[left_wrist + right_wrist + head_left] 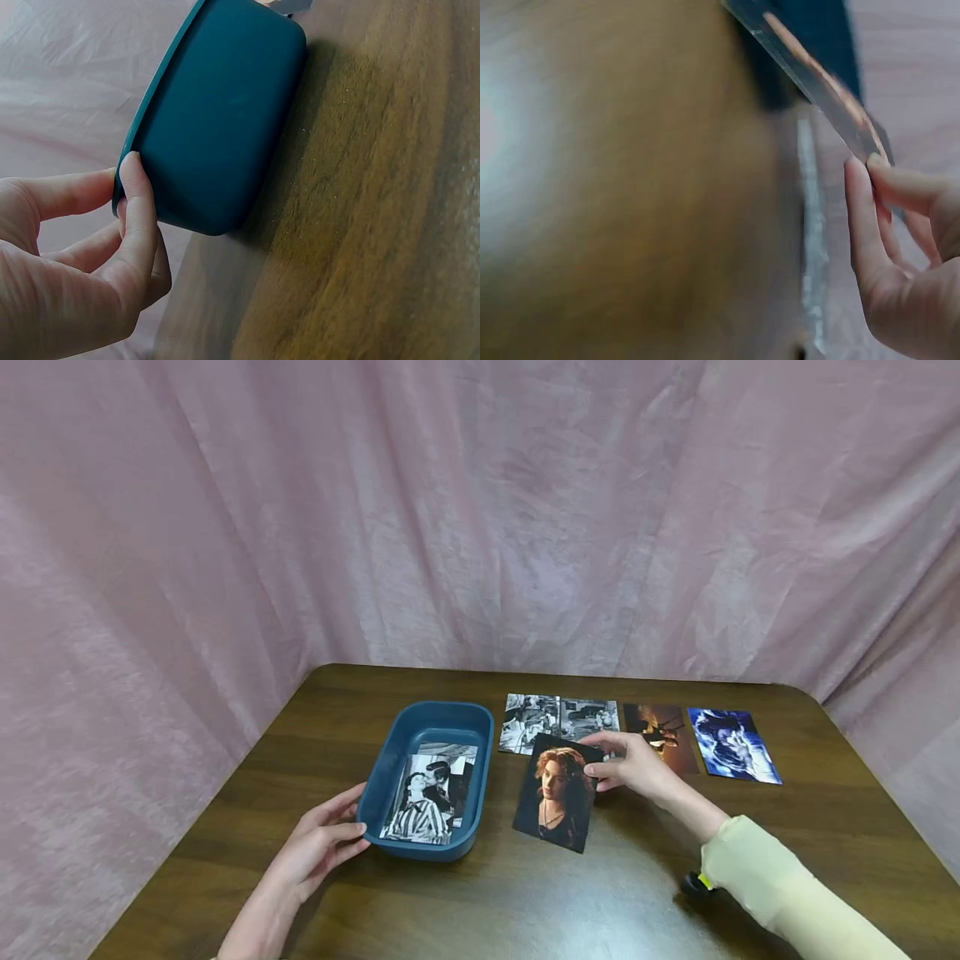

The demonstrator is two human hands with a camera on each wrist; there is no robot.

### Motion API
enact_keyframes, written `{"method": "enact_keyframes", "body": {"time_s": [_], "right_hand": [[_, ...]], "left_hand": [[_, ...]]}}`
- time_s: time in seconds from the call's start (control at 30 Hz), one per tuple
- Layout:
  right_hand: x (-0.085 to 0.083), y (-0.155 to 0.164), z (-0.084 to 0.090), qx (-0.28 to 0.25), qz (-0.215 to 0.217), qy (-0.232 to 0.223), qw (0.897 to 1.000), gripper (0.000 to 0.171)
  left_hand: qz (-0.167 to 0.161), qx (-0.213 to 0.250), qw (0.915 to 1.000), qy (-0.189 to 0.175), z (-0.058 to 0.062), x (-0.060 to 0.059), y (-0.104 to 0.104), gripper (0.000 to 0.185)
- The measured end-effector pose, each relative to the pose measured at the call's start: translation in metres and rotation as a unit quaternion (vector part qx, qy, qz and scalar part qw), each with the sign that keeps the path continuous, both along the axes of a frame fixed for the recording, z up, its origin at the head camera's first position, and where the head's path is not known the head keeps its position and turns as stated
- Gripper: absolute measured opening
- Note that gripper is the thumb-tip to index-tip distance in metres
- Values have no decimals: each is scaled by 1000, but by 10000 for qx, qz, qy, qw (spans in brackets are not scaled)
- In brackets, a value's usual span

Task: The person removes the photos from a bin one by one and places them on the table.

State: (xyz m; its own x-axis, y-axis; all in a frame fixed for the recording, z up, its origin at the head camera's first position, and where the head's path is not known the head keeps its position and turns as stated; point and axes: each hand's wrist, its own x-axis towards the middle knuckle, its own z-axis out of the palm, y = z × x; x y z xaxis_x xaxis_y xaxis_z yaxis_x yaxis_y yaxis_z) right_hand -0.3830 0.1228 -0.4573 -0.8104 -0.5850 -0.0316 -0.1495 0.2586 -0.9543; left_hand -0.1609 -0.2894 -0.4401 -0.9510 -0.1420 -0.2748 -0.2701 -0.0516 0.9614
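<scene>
My right hand [628, 766] pinches a dark portrait photo card [558, 793] by its right edge, holding it tilted above the table to the right of the blue bin. In the right wrist view the card [817, 82] appears nearly edge-on between thumb and fingers of the right hand [911, 255]. My left hand [322, 839] grips the near left rim of the blue plastic bin [481, 814]. The left wrist view shows the left hand [82, 262] pinching that rim beside the bin wall [217, 112]. Black-and-white photo cards [423, 802] lie overlapping inside the bin.
Behind the held card, several photo cards lie in a row: two black-and-white ones [528, 723] [590, 717], a brown one [660, 739] and a blue one [733, 744]. The wooden table [450, 910] ends at a pink curtain [480, 527]. A black device is strapped under the right wrist.
</scene>
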Motion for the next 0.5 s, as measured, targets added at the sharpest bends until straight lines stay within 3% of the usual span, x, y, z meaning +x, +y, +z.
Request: {"method": "enact_keyframes", "body": {"time_s": [0.1, 0.17, 0.33, 0.43, 0.5], "right_hand": [[3, -4, -9, 392, -252, 446, 9979, 47], [4, -9, -13, 836, -378, 956, 9912, 45], [7, -18, -17, 1832, -597, 2289, 9542, 40], [8, -21, -17, 2023, -653, 2559, 9430, 39], [8, -21, -18, 2070, -649, 2563, 9419, 39]], "left_hand": [[-19, 20, 10000, 19, 0, 0, 0, 69], [-23, 37, 10000, 12, -1, 0, 0, 70], [-5, 78, 10000, -1, -2, 1, 0, 71], [-13, 86, 10000, 31, -1, 1, -1, 71], [-23, 95, 9999, 46, -1, 0, -1, 71]]}}
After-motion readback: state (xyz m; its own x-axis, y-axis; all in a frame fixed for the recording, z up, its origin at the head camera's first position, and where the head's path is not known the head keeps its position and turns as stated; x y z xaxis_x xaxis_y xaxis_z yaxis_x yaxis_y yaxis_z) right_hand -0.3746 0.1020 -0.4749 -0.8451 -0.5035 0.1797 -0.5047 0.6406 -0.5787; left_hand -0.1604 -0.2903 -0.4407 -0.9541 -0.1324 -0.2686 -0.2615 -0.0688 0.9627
